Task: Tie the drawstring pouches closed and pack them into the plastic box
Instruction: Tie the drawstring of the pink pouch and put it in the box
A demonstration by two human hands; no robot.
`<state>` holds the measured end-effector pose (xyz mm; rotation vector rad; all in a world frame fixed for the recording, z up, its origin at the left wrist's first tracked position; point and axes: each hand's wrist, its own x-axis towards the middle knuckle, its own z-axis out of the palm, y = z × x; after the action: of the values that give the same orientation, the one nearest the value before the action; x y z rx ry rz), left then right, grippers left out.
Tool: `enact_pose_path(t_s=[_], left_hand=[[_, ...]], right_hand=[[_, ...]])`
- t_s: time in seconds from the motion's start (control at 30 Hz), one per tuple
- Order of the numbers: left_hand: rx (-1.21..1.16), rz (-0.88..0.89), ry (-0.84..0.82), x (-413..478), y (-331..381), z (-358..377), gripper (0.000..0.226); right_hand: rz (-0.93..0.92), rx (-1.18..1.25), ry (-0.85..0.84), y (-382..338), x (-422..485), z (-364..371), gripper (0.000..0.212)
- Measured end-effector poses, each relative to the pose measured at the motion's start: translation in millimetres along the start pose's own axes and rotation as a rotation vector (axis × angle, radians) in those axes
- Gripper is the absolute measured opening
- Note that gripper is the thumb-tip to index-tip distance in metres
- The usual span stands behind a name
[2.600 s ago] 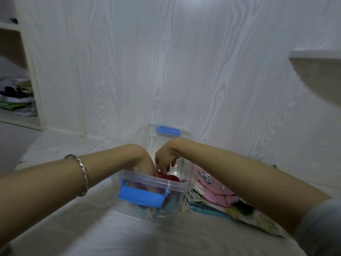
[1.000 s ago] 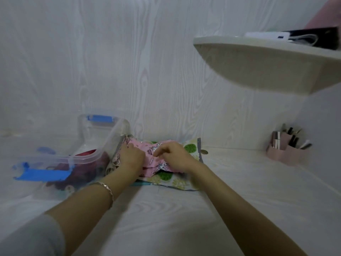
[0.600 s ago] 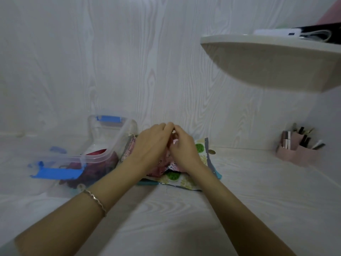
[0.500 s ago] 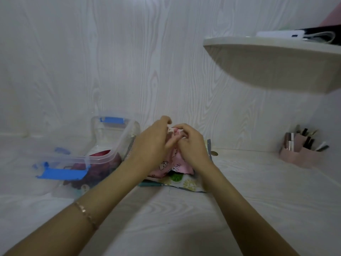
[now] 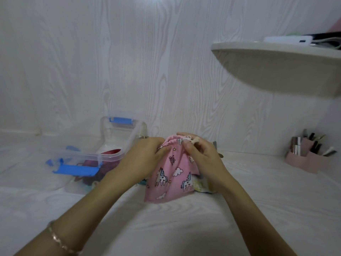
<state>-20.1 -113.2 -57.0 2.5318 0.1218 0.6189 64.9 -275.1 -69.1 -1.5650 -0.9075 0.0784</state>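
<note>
- The pink unicorn pouch [image 5: 171,174] is being held upright just right of the plastic box [image 5: 110,155].
- Its gathered top edge is being pinched by the left hand [image 5: 145,156], with the fingers curled on the fabric.
- The drawstring [image 5: 187,138] is being gripped at the pouch's mouth by the right hand [image 5: 201,156].
- Dark red fabric [image 5: 112,151] is being seen inside the box.

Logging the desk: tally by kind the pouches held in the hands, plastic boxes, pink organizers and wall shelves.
Held pouch: 1
Box: 1
Organizer: 1
Shelf: 1
Total: 4
</note>
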Motion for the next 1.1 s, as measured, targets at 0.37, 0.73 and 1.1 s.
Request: enact_pose_path(t_s=[0.37,0.73,1.1], left_hand=[[0.726,0.135,0.159,-14,-4,-4,0.046],[0.093,0.07,0.092,-20,-3,-21,0.034],[-0.067,0.189,-0.115,-13,20,-20,0.021]], right_hand=[[0.079,-0.003,0.253,28,1,-17,0.044],[0.394,0.829,0.373,55,15,-41,0.032],[0.388,-0.35,-0.395,2,19,-12,0.036]])
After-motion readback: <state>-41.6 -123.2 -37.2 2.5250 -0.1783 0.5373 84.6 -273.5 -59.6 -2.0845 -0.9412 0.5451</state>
